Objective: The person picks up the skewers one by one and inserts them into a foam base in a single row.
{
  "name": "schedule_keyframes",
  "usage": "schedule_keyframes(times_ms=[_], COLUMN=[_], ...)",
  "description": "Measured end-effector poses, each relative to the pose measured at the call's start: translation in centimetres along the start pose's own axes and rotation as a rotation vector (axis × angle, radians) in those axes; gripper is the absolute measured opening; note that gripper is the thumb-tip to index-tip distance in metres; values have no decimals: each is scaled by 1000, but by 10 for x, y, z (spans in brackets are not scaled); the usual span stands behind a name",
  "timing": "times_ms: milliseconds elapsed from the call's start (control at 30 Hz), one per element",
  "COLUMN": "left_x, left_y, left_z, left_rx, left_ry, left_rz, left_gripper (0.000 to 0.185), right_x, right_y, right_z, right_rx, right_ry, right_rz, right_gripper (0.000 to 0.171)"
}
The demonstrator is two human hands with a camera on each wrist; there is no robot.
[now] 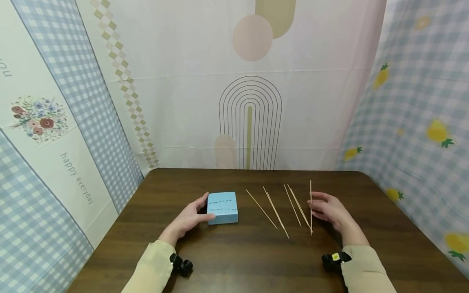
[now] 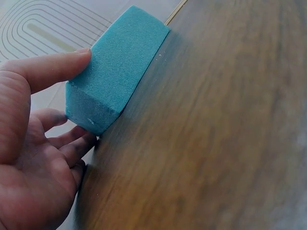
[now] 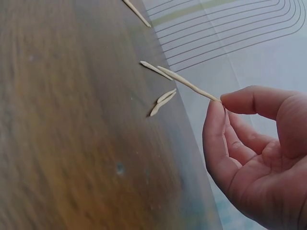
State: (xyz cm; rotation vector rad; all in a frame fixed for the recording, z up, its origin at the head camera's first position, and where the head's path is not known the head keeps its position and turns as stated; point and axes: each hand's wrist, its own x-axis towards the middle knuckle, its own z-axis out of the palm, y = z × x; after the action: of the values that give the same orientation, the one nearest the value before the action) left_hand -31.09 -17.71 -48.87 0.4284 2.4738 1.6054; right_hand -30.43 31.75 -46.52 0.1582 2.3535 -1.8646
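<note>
A light blue foam block [image 1: 222,207] with rows of small dark marks on its top lies on the table. My left hand [image 1: 190,215] holds it from the left side, thumb on the near face and fingers round the back corner; the left wrist view shows the thumb [image 2: 60,69] against the block [image 2: 120,57]. On the right, my right hand [image 1: 331,209] pinches a thin wooden stick [image 1: 311,203] between thumb and fingertips. In the right wrist view that stick [image 3: 192,86] points away from the fingertips. Several more sticks [image 1: 277,213] lie between the block and my right hand.
The brown wooden table [image 1: 234,260] has rounded far corners. A printed curtain [image 1: 183,101] hangs right behind its far edge, with checked cloth at both sides. Black wrist cameras [image 1: 181,265] sit on both sleeves.
</note>
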Motion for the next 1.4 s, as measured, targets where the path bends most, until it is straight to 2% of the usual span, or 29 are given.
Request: schedule_keyframes(times_ms=[400,867,1133,1400], left_x=[2,0,0,1], left_y=[-2,-2,-4,-4], left_z=[1,0,0,-1], left_rx=[-5,-11,-19,-10], left_ry=[8,5,5,10], left_rz=[-4,4,9,3], left_gripper=[97,96,97,98], right_x=[2,8,11,16], right_y=[-5,-29,-46,-62], right_z=[15,70,102,132], right_rx=[30,71,184,318], right_ry=[-7,-28,-25,24], right_rz=[-42,-135,-165,-185], right_gripper=[64,53,42,33])
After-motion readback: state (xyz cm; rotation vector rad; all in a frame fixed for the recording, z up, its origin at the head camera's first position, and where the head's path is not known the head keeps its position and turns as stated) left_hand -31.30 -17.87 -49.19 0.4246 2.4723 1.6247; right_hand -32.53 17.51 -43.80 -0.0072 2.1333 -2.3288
